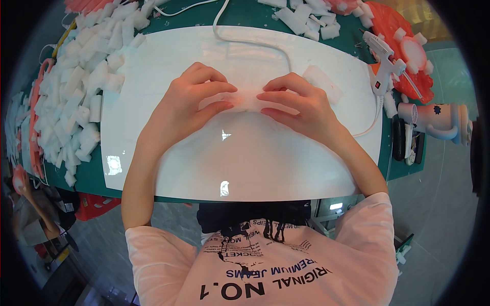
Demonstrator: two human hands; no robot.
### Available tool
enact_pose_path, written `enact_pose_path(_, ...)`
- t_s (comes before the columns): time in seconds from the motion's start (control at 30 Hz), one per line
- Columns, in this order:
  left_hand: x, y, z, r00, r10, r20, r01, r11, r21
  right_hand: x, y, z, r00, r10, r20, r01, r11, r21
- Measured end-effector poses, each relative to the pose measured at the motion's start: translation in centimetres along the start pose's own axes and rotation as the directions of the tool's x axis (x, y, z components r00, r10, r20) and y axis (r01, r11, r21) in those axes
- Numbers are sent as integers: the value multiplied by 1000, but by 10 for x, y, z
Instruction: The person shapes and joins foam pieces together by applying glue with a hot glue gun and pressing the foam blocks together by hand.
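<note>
White foam piece on glossy white board, pinched between left hand and right hand, fingers closed on both its ends

- Surface: green top.
- White board: lies flat across the middle of the surface.
- White foam blocks: heaped along the left side.
- Glue gun: lies at the right edge, its white cable running over the board.
</note>
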State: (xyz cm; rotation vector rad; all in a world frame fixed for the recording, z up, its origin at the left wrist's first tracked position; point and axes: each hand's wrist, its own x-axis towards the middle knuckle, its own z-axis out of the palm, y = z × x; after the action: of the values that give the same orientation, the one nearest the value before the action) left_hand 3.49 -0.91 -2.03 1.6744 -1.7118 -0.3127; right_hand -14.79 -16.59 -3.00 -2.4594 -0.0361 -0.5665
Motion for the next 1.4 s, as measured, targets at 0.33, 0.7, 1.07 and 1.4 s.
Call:
enact_pose_path(0.33, -1, 8, -7, 997, -28, 76, 22, 997, 74, -1, 0, 4, 999, -14, -36, 16, 998, 59)
enact_pose_path(0.7, -5, 0, -5, 976, -130, 173, 123, 991, 54, 0, -2, 4, 1000, -8, -26, 10, 998, 67)
enact_pose_path(1.07, -2, 8, -12, 996, -43, 75, 38, 997, 71, -1, -4, 5, 1000, -4, 3, 4, 999, 42)
enact_pose_path(1.4, -3, 4, -6, 998, -12, 58, 7, 996, 93, 3, 3, -40, 985, 125, -122, -136, 987, -83)
